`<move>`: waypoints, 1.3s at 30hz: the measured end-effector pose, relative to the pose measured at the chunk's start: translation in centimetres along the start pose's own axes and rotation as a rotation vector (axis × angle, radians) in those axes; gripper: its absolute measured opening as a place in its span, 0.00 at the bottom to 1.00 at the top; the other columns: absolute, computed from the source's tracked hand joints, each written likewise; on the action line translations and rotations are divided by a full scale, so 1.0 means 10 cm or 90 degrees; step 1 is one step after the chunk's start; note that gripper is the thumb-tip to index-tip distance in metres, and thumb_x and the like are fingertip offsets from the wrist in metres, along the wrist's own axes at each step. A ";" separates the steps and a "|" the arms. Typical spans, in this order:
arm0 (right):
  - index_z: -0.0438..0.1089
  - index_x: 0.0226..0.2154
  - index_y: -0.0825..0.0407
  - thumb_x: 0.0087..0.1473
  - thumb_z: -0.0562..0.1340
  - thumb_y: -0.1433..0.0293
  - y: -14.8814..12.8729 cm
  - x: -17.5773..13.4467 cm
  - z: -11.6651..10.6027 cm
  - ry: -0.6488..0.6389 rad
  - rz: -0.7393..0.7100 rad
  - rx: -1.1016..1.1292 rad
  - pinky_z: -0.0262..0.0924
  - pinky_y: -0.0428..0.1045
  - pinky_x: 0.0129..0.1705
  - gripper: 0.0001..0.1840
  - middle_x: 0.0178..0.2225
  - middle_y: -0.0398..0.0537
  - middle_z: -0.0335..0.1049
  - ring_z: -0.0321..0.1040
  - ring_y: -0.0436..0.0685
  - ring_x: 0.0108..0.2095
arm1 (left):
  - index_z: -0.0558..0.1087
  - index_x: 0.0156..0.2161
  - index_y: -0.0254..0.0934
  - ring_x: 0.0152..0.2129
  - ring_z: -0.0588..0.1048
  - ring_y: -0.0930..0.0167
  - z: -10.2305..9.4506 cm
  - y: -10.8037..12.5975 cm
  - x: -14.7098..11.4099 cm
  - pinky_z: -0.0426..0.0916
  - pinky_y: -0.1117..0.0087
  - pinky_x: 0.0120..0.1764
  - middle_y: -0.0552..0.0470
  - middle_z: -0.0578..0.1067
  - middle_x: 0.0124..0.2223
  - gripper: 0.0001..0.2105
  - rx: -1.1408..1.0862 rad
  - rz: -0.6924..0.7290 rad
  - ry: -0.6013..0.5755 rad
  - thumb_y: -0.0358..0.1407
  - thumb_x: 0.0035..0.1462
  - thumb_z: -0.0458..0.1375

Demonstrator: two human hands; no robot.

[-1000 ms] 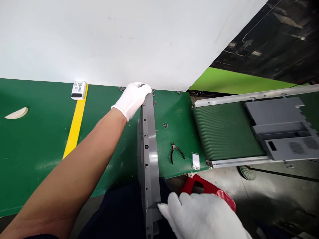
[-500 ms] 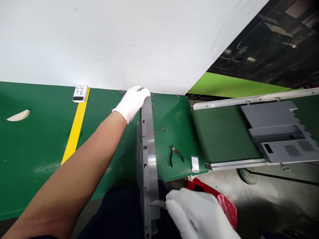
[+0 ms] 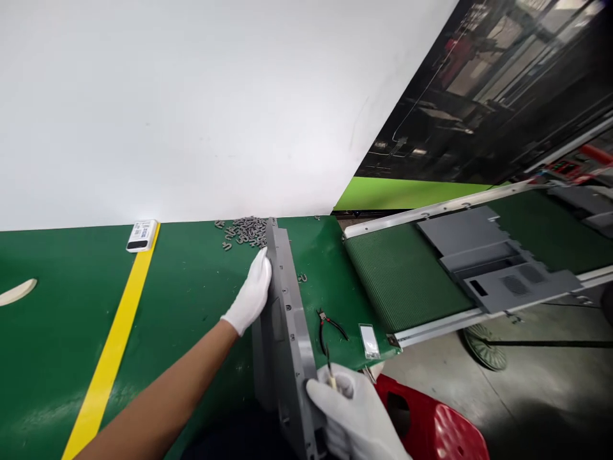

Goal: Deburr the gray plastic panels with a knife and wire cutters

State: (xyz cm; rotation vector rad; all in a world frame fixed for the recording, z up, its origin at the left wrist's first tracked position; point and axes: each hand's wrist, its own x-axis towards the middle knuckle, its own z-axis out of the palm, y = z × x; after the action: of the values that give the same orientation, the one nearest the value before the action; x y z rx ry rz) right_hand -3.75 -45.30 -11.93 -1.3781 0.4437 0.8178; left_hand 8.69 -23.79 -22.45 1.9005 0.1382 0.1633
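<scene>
Curved cream piece, flat and slim (image 3: 18,292): lay on the glossy green tabletop (image 3: 191,281), cut off by the left edge of view.

Yellow strip (image 3: 115,332): ran along the tabletop; a small white box with a dark band (image 3: 142,235) sat at its far end, lettering illegible.

Heap of small grey U-shaped pieces (image 3: 246,231): lay by the white wall, too tangled to count, just left of the panel's far end.

White-gloved left hand (image 3: 251,291): lay against the panel's left face; fingertips partly concealed, so whether they gripped could not be determined.

Long grey plastic panel with a slotted edge (image 3: 287,306): stood on edge between the hands, near end running out at the bottom of view. Work on it appeared unfinished, since it was in hand with a tool beside it; how much of the edge was done or left could not be judged.

Cutters with black-and-red handles (image 3: 322,315): lay unused on the tabletop.

Slim dark-bladed tool with a cream handle (image 3: 330,377): held in the closed white-gloved right hand (image 3: 354,402), blade pointing up and away from the panel; lower fingers hard to make out.

White card in a clear sleeve (image 3: 369,340): lay near the table's edge.

Broad grey vented panel (image 3: 460,233): rested on the ribbed green conveyor belt (image 3: 402,275), perhaps a finished counterpart, though this was unconfirmed.

Red plastic stool (image 3: 460,421): stood below, partly cropped.
</scene>
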 end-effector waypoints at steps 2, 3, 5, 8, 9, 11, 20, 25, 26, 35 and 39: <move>0.55 0.23 0.46 0.41 0.74 0.42 0.02 0.02 -0.15 0.026 -0.028 0.061 0.32 0.45 0.16 0.35 0.11 0.27 0.41 0.36 0.42 0.12 | 0.59 0.70 0.34 0.71 0.56 0.59 0.02 -0.25 -0.20 0.48 0.53 0.73 0.38 0.60 0.73 0.32 0.040 -0.061 -0.021 0.50 0.69 0.43; 0.54 0.22 0.47 0.42 0.74 0.42 0.03 0.03 -0.24 0.038 -0.052 0.079 0.32 0.45 0.16 0.35 0.11 0.27 0.42 0.35 0.42 0.12 | 0.62 0.68 0.31 0.70 0.59 0.58 0.01 -0.39 -0.31 0.50 0.53 0.72 0.36 0.63 0.71 0.32 0.071 -0.115 -0.033 0.52 0.68 0.43; 0.52 0.20 0.47 0.48 0.73 0.46 0.04 0.06 -0.44 0.067 -0.097 0.113 0.30 0.45 0.17 0.34 0.11 0.29 0.42 0.35 0.42 0.13 | 0.69 0.61 0.29 0.63 0.69 0.54 -0.03 -0.65 -0.52 0.59 0.51 0.68 0.33 0.72 0.63 0.32 0.140 -0.233 -0.082 0.54 0.67 0.42; 0.49 0.19 0.48 0.54 0.71 0.51 0.09 0.13 -0.76 0.109 -0.132 0.150 0.31 0.46 0.19 0.34 0.13 0.31 0.42 0.37 0.43 0.14 | 0.74 0.54 0.30 0.56 0.75 0.51 -0.03 -0.90 -0.87 0.68 0.51 0.60 0.33 0.77 0.57 0.30 0.215 -0.305 -0.169 0.55 0.66 0.45; 0.49 0.19 0.48 0.55 0.70 0.52 0.10 0.16 -0.86 0.121 -0.139 0.154 0.32 0.46 0.19 0.33 0.13 0.31 0.43 0.38 0.44 0.15 | 0.74 0.55 0.31 0.56 0.75 0.51 -0.01 -0.92 -0.99 0.69 0.52 0.59 0.34 0.77 0.57 0.29 0.227 -0.291 -0.184 0.55 0.65 0.47; 0.50 0.20 0.48 0.56 0.70 0.53 0.15 0.22 -1.05 0.137 -0.148 0.152 0.32 0.46 0.20 0.31 0.14 0.31 0.43 0.37 0.44 0.16 | 0.74 0.54 0.33 0.56 0.76 0.53 0.08 -0.87 -1.20 0.70 0.54 0.58 0.37 0.78 0.57 0.26 0.241 -0.219 -0.204 0.53 0.65 0.51; 0.51 0.21 0.47 0.59 0.68 0.54 0.25 0.28 -1.22 0.113 -0.158 0.113 0.31 0.49 0.21 0.30 0.16 0.32 0.41 0.36 0.45 0.17 | 0.76 0.42 0.37 0.46 0.75 0.55 0.61 -0.41 -1.70 0.70 0.50 0.51 0.44 0.77 0.47 0.31 0.354 0.205 -0.232 0.51 0.35 0.78; 0.53 0.20 0.47 0.61 0.66 0.53 0.21 0.20 -0.92 0.067 -0.169 0.082 0.33 0.49 0.22 0.29 0.16 0.33 0.43 0.37 0.46 0.17 | 0.76 0.42 0.36 0.43 0.74 0.55 0.70 -0.44 -1.80 0.68 0.48 0.48 0.43 0.76 0.44 0.23 0.486 0.255 -0.189 0.48 0.46 0.74; 0.54 0.20 0.47 0.60 0.67 0.54 0.18 0.18 -0.85 0.060 -0.170 0.079 0.33 0.49 0.22 0.28 0.16 0.33 0.44 0.37 0.46 0.17 | 0.76 0.41 0.35 0.42 0.74 0.56 0.71 -0.46 -1.82 0.68 0.49 0.47 0.43 0.76 0.44 0.20 0.491 0.257 -0.178 0.46 0.48 0.72; 0.72 0.31 0.53 0.60 0.67 0.53 0.06 0.22 -0.46 -0.022 -0.247 0.102 0.35 0.46 0.17 0.20 0.16 0.33 0.53 0.41 0.43 0.14 | 0.71 0.36 0.43 0.34 0.75 0.58 0.25 -0.30 -1.77 0.72 0.53 0.41 0.46 0.74 0.34 0.06 0.318 0.195 0.072 0.29 0.54 0.56; 0.75 0.38 0.56 0.58 0.68 0.53 0.18 0.28 -0.52 -0.014 -0.242 0.122 0.36 0.46 0.17 0.21 0.17 0.33 0.55 0.41 0.43 0.14 | 0.71 0.47 0.40 0.44 0.75 0.58 -0.30 0.10 -1.34 0.71 0.56 0.48 0.43 0.76 0.46 0.11 0.275 0.142 0.075 0.33 0.60 0.54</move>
State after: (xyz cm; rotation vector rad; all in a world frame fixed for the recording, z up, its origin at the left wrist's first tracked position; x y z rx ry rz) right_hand -2.27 -49.67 -16.09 -1.2233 0.2240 0.4655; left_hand -5.02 -23.74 -21.13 2.3369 0.0416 0.4257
